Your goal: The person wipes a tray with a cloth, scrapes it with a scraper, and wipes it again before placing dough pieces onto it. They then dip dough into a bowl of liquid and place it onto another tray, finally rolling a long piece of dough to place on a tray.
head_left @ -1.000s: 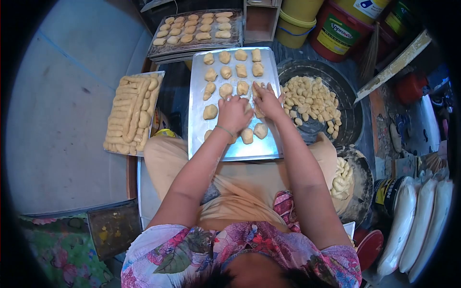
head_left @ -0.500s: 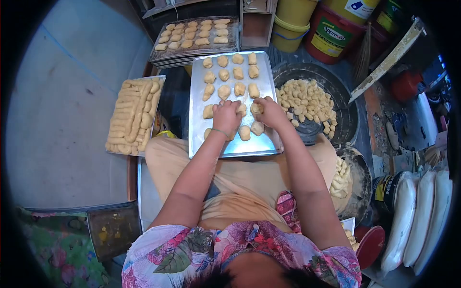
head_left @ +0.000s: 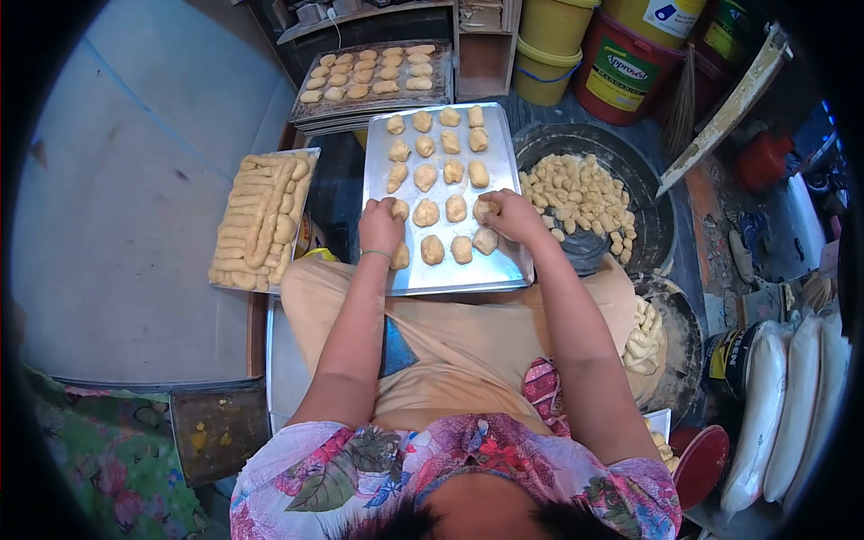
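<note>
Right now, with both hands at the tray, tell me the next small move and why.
I'd probably have the right hand ease the rightmost nearest-row dough piece slightly toward the near edge of the tray. It sits close to the upper dough piece at that hand, with a narrower gap than the next column shows, and bare tray lies on its near side.

Left side: broad pale-grey surface [head_left: 135,234], thin blue line crossing its far part; wall or tabletop, cannot tell.
Edging: brown wooden strip [head_left: 257,333] along its right side.
Far middle: open-fronted wooden cubby [head_left: 486,65]; pale ledge [head_left: 369,15] to its left.
Floor: dark blue-grey [head_left: 562,110] below stacked yellow buckets [head_left: 544,74].
Far right: red bucket [head_left: 623,72], upright broom [head_left: 688,103], slanted whitish plank [head_left: 724,112].
Near left: green floral cloth [head_left: 112,459].
Light: cool, bluish; dim at far right.
</note>
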Motion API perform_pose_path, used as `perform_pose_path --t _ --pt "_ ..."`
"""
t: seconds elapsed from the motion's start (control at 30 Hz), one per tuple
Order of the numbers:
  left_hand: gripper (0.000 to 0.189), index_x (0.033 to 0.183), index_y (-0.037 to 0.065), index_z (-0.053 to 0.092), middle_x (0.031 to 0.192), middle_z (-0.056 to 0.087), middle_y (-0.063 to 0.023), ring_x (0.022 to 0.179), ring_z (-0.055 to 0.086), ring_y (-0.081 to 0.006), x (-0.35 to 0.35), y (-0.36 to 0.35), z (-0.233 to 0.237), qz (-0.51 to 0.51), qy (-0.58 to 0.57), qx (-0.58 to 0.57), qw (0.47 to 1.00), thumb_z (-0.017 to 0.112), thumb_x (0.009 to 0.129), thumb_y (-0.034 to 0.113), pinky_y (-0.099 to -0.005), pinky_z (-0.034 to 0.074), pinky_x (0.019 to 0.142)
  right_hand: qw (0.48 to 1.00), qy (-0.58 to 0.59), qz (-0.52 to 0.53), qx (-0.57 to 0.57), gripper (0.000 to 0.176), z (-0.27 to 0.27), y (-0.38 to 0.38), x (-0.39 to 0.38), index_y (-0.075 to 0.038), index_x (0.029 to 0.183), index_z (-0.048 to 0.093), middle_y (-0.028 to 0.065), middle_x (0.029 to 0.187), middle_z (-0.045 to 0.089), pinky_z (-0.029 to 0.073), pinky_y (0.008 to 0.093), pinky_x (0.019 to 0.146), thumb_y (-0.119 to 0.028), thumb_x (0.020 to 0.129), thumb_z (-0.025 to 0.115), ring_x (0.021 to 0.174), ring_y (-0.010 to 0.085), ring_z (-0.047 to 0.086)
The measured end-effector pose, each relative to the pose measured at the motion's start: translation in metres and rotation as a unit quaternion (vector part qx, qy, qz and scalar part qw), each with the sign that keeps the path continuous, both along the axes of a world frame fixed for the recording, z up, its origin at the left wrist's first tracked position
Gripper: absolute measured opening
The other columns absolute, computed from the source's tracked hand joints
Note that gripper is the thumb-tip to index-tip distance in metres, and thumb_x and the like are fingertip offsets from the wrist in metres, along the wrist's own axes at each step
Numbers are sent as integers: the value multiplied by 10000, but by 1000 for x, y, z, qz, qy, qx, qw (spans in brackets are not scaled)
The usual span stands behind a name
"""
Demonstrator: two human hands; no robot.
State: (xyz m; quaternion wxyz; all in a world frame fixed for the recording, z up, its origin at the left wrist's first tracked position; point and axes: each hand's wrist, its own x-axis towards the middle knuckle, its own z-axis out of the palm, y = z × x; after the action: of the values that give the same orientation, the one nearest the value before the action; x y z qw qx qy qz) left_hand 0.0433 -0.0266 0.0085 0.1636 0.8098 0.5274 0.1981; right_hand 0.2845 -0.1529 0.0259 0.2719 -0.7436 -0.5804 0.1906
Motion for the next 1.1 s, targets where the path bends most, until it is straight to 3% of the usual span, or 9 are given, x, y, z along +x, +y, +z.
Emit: perform_pose_path --t 0.13,0.17,0.3,0.47,0.57,0.67,0.8,0.93,1.1 --pt "423 1148 125 632 1179 562 -108 1164 468 -326 13 -10 -4 -70 -24 118 990 667 736 212 -482 376 932 998 7 -39 41 382 -4 4 1 -99 1147 637 160 1051 604 483 389 853 -236 792 663 970 321 604" --pt "399 1124 136 647 1154 579 -91 1191 436 -306 15 -12 -5 -123 -68 107 984 658 732 209 -481 289 972 997 10 -59 52 372 -4 5 2 -93 1143 636 166 1044 595 482 397 849 -237 801 652 969 330 601" --pt "372 1088 145 666 1087 615 -54 1164 462 -244 23 -21 -6 -153 9 80 985 667 718 179 -446 252 956 995 22 -68 73 348 -5 11 8 -85 1117 641 164 1032 597 482 404 829 -250 811 652 947 332 604" --pt "371 1085 146 665 1082 609 -54 1160 462 -233 22 -22 1 -114 79 80 987 686 718 193 -454 262 947 998 43 -47 15 320 11 15 17 -73 1063 647 177 1060 597 485 397 823 -238 789 662 928 325 612" --pt "428 1128 138 640 1079 603 -56 1164 461 -242 17 -28 -2 -137 -2 143 980 701 711 210 -451 257 950 996 6 40 -82 341 32 7 11 -38 1021 639 148 946 635 497 354 759 -162 717 728 846 251 620" --pt "466 1164 136 613 1089 596 -52 1161 462 -245 5 -52 11 -197 -18 121 973 708 718 231 -450 252 959 981 13 192 -10 406 26 -7 -7 -55 1024 642 127 963 638 487 358 786 -138 644 760 907 265 611" --pt "475 1178 141 601 1092 594 -43 1152 462 -242 -14 -67 11 -255 51 39 965 714 732 260 -451 249 966 967 -153 206 -8 404 32 -22 -53 -120 1028 657 64 995 645 390 398 909 -138 638 757 1049 267 555" --pt "512 1189 148 595 1114 584 -43 1136 471 -243 -20 -67 9 -244 63 60 966 733 716 291 -454 251 956 975 -105 197 -3 320 22 -14 -65 -55 1018 633 121 951 638 354 406 920 -122 706 659 1022 295 550" --pt "479 1152 153 625 1151 558 -73 1140 474 -249 -35 -72 18 -175 35 37 983 735 694 240 -431 275 959 982 -122 141 -8 392 34 -27 -47 -115 1023 637 98 1008 618 385 408 904 -188 652 740 1045 280 551"
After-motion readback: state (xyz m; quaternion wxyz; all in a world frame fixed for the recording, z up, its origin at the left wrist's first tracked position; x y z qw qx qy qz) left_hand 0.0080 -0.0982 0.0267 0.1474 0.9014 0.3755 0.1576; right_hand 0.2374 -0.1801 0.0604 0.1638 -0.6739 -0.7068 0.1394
